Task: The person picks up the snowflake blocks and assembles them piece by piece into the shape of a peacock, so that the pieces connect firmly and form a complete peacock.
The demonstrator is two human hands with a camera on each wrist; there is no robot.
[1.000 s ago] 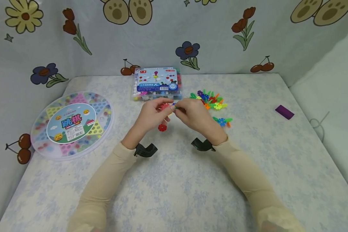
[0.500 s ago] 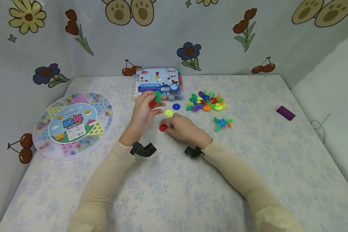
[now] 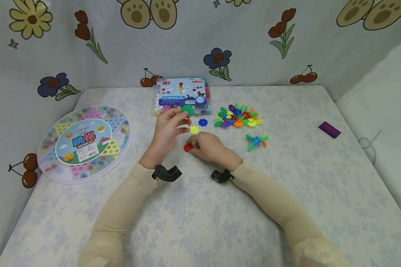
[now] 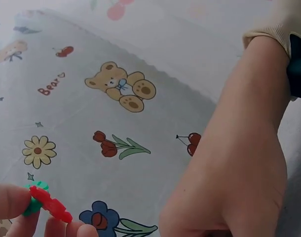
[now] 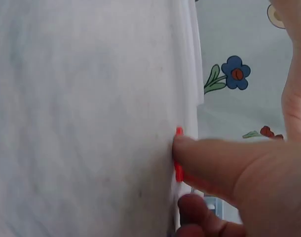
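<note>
Between the thumb and fingers of my left hand are two plastic snowflake discs, one green and one red, fitted together at an angle. They are held up off the table. My right hand is down at the tabletop, its fingers curled at a loose red snowflake disc. In the right wrist view the thumb covers the middle of that disc, seen edge-on; the grip is partly hidden. A yellow snowflake disc and a blue snowflake disc lie flat between the hands.
A heap of joined snowflake discs lies right of the hands, with a smaller joined cluster in front. Behind stands a clear plastic case. A round board-game box is at left, a purple block far right.
My hands were together over the discs; the right has come away, down to the red disc on the table. My left hand has kept the green and red pair and turned it.
</note>
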